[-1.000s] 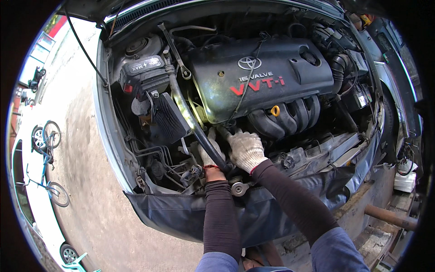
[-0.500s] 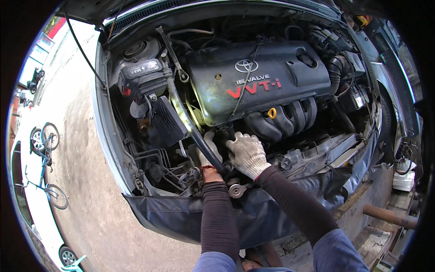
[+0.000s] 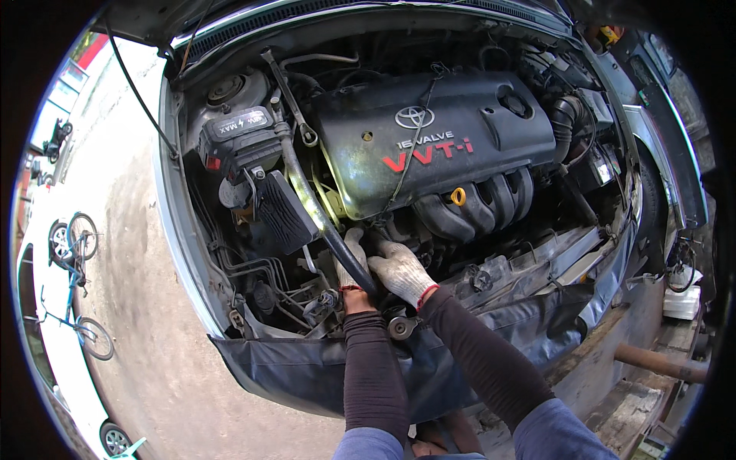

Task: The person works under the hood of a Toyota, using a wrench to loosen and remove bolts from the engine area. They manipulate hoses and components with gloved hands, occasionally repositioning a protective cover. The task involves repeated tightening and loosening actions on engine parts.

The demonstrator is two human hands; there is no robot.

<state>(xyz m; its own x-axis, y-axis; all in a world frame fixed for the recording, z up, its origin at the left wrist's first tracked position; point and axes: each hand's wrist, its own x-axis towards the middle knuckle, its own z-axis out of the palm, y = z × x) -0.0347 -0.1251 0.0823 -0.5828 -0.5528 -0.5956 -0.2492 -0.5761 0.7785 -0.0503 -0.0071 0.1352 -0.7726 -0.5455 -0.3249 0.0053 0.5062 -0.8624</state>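
Sunlit concrete ground [image 3: 146,268], with a blue bicycle [image 3: 80,268] and a white car [image 3: 65,345] at the left, flanks an open engine bay where a person works with both arms stretched forward. The left hand [image 3: 350,254] reaches nearly straight in; the right hand [image 3: 402,268] slants in from the right, back upward, fingers dipping beside it. Both sit just below the engine cover's near left corner; their fingertips are hidden, so whether either grip is spread or pinching something cannot be told. A thick, dark hose [image 3: 337,244] crosses over the left hand's right edge and separates the wrists. Farther up stands the broad, smooth black plastic engine cover [image 3: 468,115], with curved, tube-like runners [image 3: 475,211] and a yellow ring handle [image 3: 458,196] along its near side. Red-edged knit gloves meet dark, wrinkled sleeves above a creased, dark-blue protective sheet [image 3: 307,368]; a round metal cap [image 3: 400,328] sits between the forearms.
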